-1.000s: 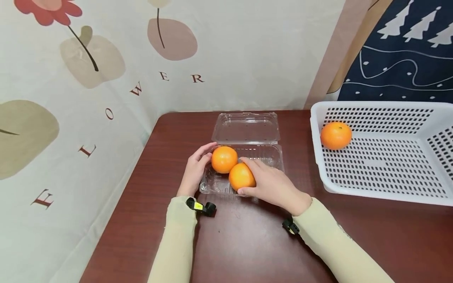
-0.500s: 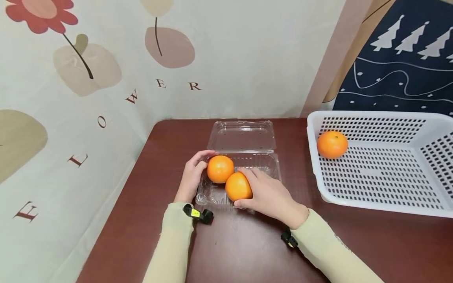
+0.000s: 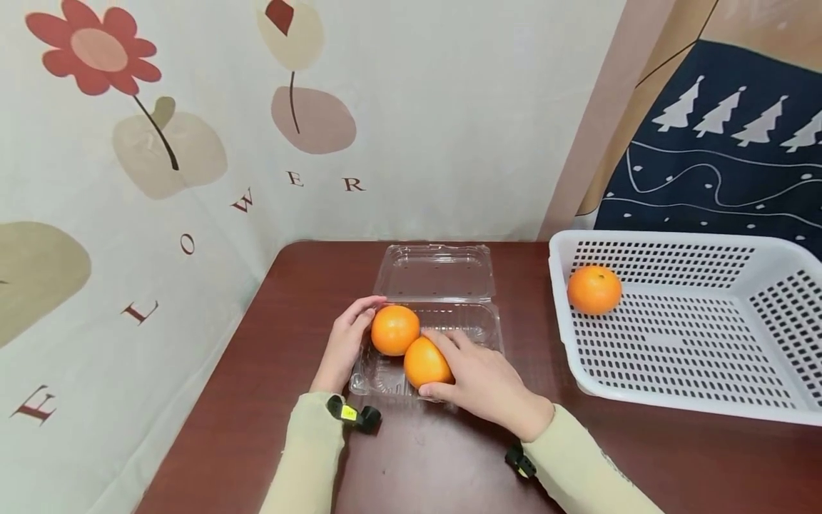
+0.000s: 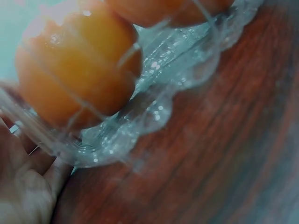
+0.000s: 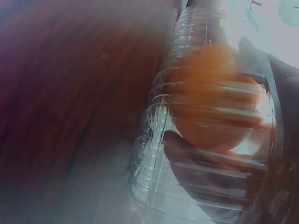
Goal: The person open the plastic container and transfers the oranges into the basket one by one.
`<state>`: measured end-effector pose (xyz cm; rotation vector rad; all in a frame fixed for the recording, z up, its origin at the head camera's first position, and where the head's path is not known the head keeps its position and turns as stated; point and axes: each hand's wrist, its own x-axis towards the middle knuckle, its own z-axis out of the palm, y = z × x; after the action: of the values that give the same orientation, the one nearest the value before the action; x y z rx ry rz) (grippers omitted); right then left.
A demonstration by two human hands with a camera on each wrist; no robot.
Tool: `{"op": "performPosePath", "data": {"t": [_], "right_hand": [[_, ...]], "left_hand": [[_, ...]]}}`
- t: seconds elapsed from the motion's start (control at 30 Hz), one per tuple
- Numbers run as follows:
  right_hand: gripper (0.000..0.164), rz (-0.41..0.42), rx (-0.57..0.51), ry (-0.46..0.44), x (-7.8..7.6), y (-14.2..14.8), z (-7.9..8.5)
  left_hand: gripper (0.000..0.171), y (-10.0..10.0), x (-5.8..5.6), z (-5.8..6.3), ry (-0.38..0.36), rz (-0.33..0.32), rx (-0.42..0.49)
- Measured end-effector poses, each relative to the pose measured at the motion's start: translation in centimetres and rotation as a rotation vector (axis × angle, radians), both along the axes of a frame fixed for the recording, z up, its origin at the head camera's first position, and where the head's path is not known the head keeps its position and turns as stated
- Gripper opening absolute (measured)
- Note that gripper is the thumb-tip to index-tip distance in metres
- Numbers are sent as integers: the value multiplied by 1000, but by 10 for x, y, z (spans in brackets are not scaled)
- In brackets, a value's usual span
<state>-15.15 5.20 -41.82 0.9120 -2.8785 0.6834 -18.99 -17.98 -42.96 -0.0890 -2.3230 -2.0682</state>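
Note:
On the table lies a clear plastic clamshell container [image 3: 462,321], its lid [image 3: 435,275] folded back flat behind it. One orange [image 3: 394,330] sits in its left part. A second orange [image 3: 425,363] is in the front middle, touching or nearly touching the first. My right hand [image 3: 484,378] grips this second orange, thumb at the front and fingers over its right and far side. My left hand [image 3: 347,343] holds the container's left side beside the first orange; in the left wrist view the palm [image 4: 28,186] lies outside the clear wall. The right wrist view is blurred.
A white perforated basket [image 3: 571,357] stands to the right with one orange [image 3: 594,290] in its back left corner. The dark red wooden table [image 3: 437,457] meets a printed cloth [image 3: 449,143] at the back and left.
The scene sits lower in the head view than a second ago, as the camera has tilted up. Both hands and the oranges keep about the same places relative to the container.

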Motion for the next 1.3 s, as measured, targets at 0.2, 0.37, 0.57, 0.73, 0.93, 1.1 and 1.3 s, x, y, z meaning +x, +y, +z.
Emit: {"op": "performPosePath", "data": {"t": [0.2,0.37,0.57,0.73,0.93,1.1,1.3], "right_hand": [[74,20,9,52,2,0,-2],[77,4,19,88,1,-1,-2],[75,16,29,99,-1,0,0],[75,9,24,99,-3,1,2],[75,7,17,71,-5,-3,5],[71,8,39,103,-5,-2,3],[69,2,35,117,-3,-1,-2]], "left_hand": [[29,0,3,0,-8,3,28],[31,0,3,1,-3,2,48],[29,2,2,3,-8,17,66],[31,2,-2,4,-4,-1,53],[32,-1,-4,8,2,20,36],[32,2,-1,10,-22,9,43],[31,2,1,5,-40,1,33]]}}
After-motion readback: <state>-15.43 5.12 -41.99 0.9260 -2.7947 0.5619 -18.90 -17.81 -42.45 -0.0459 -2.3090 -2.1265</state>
